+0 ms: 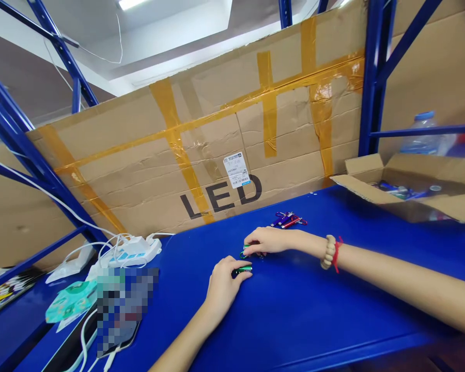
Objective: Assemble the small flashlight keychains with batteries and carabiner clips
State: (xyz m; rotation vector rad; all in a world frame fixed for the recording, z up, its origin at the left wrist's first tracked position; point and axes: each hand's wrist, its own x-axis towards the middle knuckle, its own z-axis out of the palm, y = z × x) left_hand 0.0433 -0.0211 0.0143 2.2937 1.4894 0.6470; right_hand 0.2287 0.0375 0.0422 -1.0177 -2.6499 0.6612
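My left hand (223, 284) rests on the blue table (294, 310) with its fingers curled round a small green metallic piece (243, 269). My right hand (269, 241) lies just beyond it, fingers pinched on another small green item (243, 253) pressed against the tabletop. The two hands nearly touch. A bead bracelet and a red string (330, 252) circle my right wrist. A small heap of purple and red clip-like pieces (288, 220) lies a short way behind my right hand.
A taped cardboard sheet marked LED (225, 150) stands along the table's far edge. An open cardboard box (414, 186) with small items sits at the right. A white power strip with cables (134, 249), a face mask (72, 305) and a phone (118, 315) lie at the left.
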